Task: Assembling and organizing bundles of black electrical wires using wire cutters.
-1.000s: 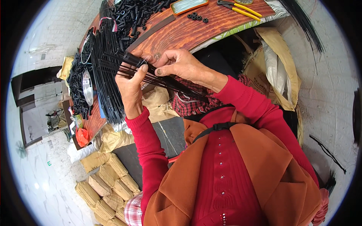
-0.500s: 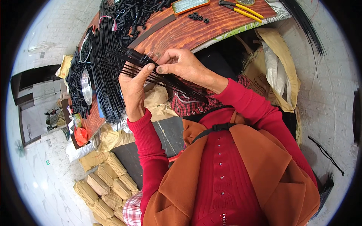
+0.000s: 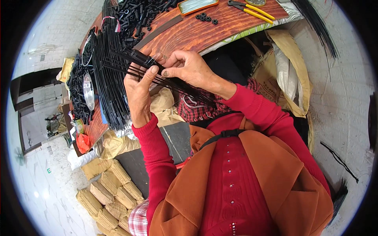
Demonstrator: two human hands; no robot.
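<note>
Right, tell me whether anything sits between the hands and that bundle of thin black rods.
Nothing visible does. The left hand already grips the bundle of thin black rods from below, and the right hand pinches it from above at the small black sleeve.

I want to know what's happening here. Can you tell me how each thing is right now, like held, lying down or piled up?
left hand: closed around the thin black rods.
right hand: pinching the rods.
thin black rods: held fanned out.
yellow-handled pliers: lying on the wooden table.
small black parts: piled up.
sacks: stacked on the floor.
</note>
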